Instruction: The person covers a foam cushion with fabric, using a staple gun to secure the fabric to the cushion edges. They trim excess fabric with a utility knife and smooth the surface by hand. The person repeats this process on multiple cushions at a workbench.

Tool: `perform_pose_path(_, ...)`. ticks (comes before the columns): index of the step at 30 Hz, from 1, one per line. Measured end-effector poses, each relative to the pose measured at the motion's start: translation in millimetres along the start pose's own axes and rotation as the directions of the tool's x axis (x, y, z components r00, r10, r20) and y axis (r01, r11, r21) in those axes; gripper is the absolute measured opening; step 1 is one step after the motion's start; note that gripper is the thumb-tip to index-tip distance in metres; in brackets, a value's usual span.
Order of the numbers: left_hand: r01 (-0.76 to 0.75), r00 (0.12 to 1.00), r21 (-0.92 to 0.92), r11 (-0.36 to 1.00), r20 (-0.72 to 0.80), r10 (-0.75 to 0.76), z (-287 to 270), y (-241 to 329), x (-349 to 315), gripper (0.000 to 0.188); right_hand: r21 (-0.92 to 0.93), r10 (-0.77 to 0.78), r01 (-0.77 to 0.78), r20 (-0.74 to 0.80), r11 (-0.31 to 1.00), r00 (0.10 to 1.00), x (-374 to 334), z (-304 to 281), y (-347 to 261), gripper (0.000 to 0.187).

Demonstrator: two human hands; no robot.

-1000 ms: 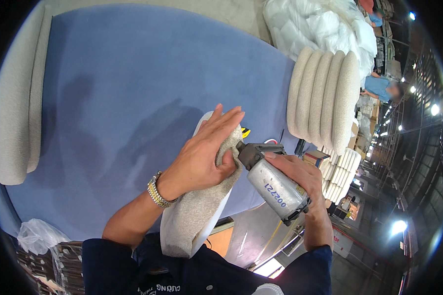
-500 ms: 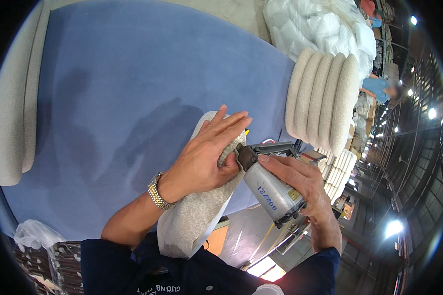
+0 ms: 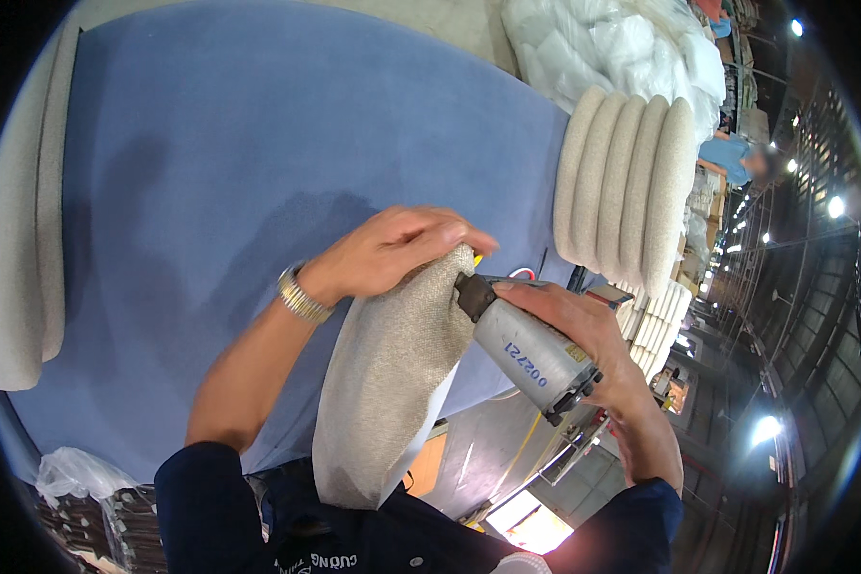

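A padded panel covered in beige-grey fabric stands on edge in front of me, its near end against my shirt and its pale backing facing right. My left hand, with a metal-band watch on the wrist, grips the panel's far end, fingers together and bent over the top. My right hand is wrapped round a silver pneumatic staple gun. The gun's dark nose meets the fabric at the panel's right edge, just below my left hand. The gun's handle is mostly hidden behind my right hand.
The panel is over a blue-covered table. Several similar padded panels stand in a row at the right edge, with more panels at the far left. Clear plastic bags bulge behind the table. A person in blue is farther off.
My left hand has gone from lying flat across the fabric to bending over the panel's far end. The panel has turned more upright, and the staple gun has tilted and shifted slightly.
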State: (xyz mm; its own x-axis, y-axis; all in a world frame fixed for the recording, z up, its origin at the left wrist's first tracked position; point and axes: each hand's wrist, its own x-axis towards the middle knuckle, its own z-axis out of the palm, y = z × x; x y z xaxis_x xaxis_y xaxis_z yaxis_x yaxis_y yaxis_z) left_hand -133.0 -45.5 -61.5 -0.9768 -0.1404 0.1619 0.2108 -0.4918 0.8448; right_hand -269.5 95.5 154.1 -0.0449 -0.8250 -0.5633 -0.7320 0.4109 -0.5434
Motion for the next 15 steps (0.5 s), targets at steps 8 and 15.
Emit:
perform_pose_path(8,0.097,0.995,0.238,0.966,-0.035,-0.091,6,1,26,0.060,-0.101,-0.038,0.032,-0.056,0.994,0.998,-6,15,-1,0.076)
perform_pose_path(15,0.151,0.985,0.320,0.935,0.027,-0.169,10,5,37,0.059,-0.251,-0.160,0.128,-0.114,0.960,0.981,-17,24,4,0.065)
